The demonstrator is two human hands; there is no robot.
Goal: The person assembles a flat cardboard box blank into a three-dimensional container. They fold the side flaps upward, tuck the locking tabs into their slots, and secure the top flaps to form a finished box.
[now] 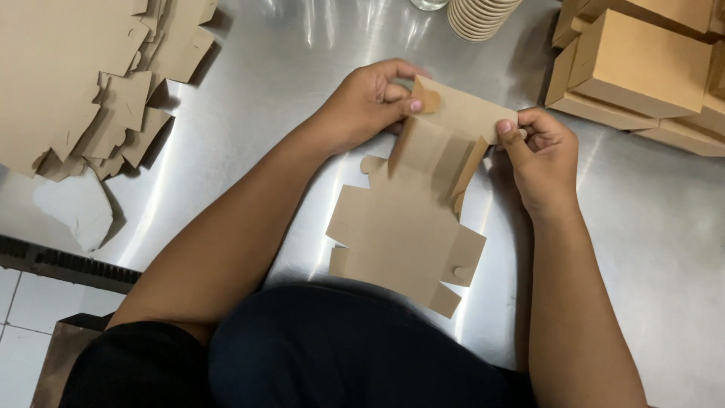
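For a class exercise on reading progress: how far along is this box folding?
Done: folded boxes are stacked at top right. In hand: left hand and right hand bend the far flaps of one flat blank; its near flaps lie unfolded. Left: a pile of blanks at top left.

stacked discs (480,15) cut off; glass (429,4) barely visible
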